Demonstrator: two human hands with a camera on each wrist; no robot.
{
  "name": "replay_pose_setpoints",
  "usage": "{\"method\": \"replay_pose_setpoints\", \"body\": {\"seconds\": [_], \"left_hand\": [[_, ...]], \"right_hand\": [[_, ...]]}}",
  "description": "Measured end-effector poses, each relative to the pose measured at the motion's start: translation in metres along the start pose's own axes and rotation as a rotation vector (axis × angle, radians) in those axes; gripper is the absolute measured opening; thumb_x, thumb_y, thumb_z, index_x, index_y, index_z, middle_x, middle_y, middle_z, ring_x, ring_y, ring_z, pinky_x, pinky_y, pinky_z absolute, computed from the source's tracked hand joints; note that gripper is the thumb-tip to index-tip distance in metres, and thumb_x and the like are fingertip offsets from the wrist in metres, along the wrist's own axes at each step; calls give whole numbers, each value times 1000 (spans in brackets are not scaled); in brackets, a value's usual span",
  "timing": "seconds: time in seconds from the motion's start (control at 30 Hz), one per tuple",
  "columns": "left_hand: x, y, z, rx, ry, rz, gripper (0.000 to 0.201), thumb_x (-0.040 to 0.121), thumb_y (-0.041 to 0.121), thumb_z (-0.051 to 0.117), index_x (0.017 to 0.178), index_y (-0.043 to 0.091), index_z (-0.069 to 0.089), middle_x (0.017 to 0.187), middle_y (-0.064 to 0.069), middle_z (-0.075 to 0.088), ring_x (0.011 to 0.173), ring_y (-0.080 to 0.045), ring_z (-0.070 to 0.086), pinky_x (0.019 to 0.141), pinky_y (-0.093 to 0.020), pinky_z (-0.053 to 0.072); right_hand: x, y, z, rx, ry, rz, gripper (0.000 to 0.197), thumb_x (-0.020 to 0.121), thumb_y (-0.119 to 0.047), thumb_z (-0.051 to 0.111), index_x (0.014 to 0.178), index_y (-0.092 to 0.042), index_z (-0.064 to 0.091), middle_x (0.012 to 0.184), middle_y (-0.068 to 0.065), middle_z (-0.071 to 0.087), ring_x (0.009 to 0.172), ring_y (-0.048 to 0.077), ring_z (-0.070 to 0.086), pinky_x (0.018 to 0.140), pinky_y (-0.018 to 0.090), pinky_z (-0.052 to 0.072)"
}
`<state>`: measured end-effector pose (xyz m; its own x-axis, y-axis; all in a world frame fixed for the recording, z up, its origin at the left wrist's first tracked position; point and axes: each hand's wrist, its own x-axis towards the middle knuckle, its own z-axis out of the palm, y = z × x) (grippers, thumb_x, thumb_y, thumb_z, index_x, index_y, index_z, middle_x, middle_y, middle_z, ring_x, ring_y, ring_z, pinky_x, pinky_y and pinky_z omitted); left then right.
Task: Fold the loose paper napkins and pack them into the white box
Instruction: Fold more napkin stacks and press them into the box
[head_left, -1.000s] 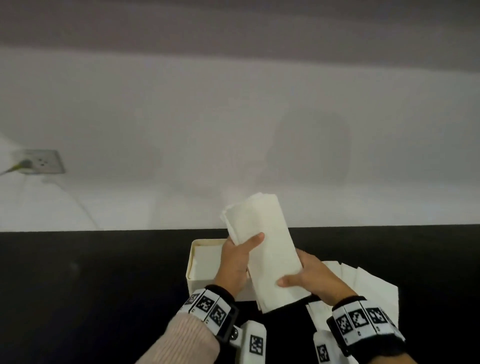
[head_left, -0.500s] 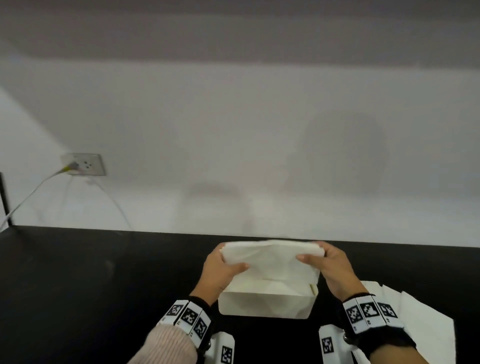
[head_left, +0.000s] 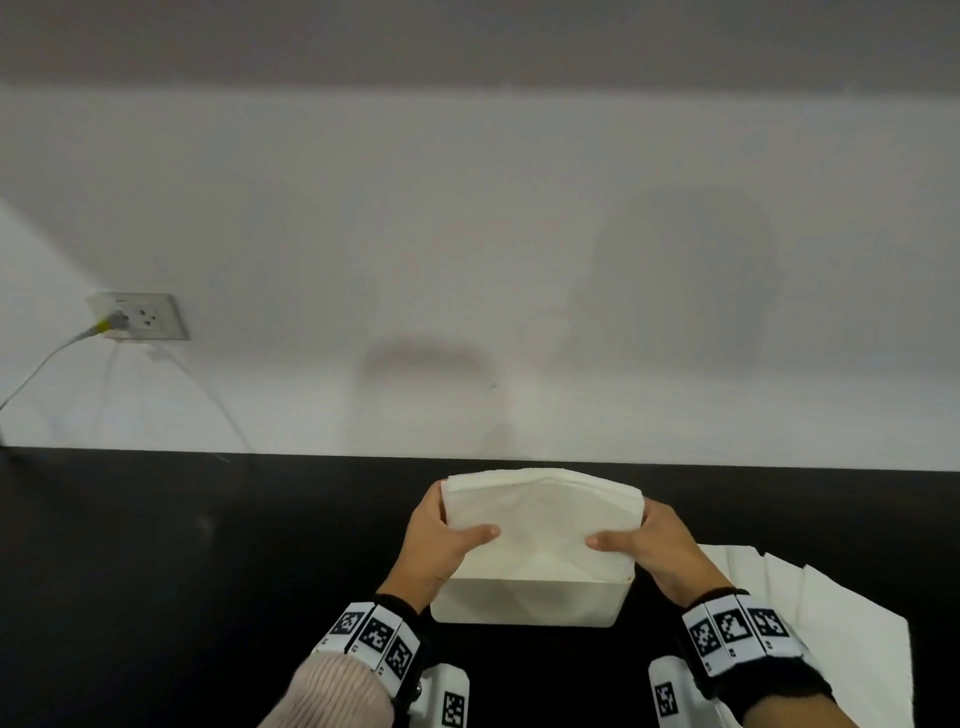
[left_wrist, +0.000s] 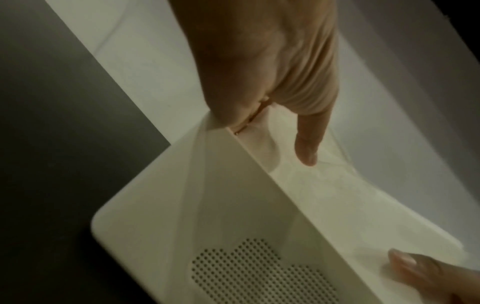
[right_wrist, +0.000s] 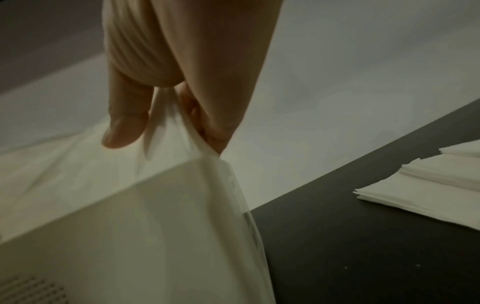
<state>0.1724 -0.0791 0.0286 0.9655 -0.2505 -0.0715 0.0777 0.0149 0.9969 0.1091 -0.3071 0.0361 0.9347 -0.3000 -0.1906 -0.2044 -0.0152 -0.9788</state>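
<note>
A: Head view — what did each grip have?
B: The left hand (head_left: 441, 540) and right hand (head_left: 657, 545) each pinched an end of the folded napkin stack (head_left: 540, 525), thumbs on top, fingers curled behind.
A: Where was it?
B: Partly down in the white box (head_left: 524, 600) on the black desk (head_left: 208, 571). Loose napkins (head_left: 831, 623) lay right of it.

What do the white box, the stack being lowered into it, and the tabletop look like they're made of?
White box: probably smooth matte plastic, given its rounded corners and a patch of small punched holes in one wall.
Napkin stack: soft layered paper; it sags and creases between the left hand and right hand.
Tabletop: black, matte, hard-looking; the material is unclear.
</note>
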Motion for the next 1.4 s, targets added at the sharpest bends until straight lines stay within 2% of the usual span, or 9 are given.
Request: {"method": "replay_pose_setpoints", "body": {"seconds": [0.23,0.43,0.67,0.83,0.97,1.07,1.13,1.3,1.4], "left_hand": [[2,10,2,22,38,3,34,73,-5,73,93,20,61,99,-6,64,96,-24,62,87,-41,53],[0,4,-4,80,46,-31,43,73,-4,74,104,20,55,107,-4,66,99,-19,65,88,-38,55],[-1,12,-1,117,58,26,32,78,0,71,93,25,59,101,-2,67,94,-18,65,84,-36,56],[-1,9,-9,246,119,-40,41,75,1,74,104,21,51,113,-5,64,100,-18,62,92,-37,53],[-1,26,-4,474,123,83,56,75,12,75,121,22,46,120,-1,56,105,-16,54,87,-26,48],[-3,37,13,758,130,214,74,72,30,76,135,28,39,131,7,46,127,-18,33,109,-31,30],[-4,46,24,873,140,324,68,71,38,76,132,31,46,126,13,48,127,-15,32,110,-30,24],[-10,70,40,354,45,274,15,74,15,76,79,26,67,83,1,69,86,-19,65,82,-34,52],[-11,78,39,-134,-35,144,23,71,5,77,92,14,71,94,-8,74,96,-26,67,92,-42,52]], "right_hand": [[5,-9,4,28,94,-32,29,68,5,78,90,-12,67,94,12,72,90,30,68,86,45,54],[0,-1,7,-58,75,9,35,64,8,79,85,-15,64,93,8,70,91,26,67,83,39,53],[-1,-10,8,-16,118,-40,32,66,5,79,87,-14,65,91,8,70,86,25,67,80,39,54],[-5,2,4,-283,122,39,31,66,-6,81,91,-15,65,98,8,70,92,24,66,88,40,54],[-15,-28,2,-366,181,-130,18,73,-9,77,80,-22,66,87,4,70,84,20,66,79,34,56],[-28,-61,9,-451,112,-311,19,76,-11,75,71,-26,65,74,-6,67,72,11,62,63,18,48],[-34,-77,17,-473,53,-395,22,76,-8,75,70,-28,67,73,-9,66,72,7,61,62,13,47],[-40,-95,30,-219,76,-529,56,69,-1,79,103,-40,58,84,-5,66,77,7,62,68,10,51],[-35,-83,31,-183,66,-373,83,63,-8,84,131,-31,41,95,-7,61,88,6,59,84,25,51]]}}
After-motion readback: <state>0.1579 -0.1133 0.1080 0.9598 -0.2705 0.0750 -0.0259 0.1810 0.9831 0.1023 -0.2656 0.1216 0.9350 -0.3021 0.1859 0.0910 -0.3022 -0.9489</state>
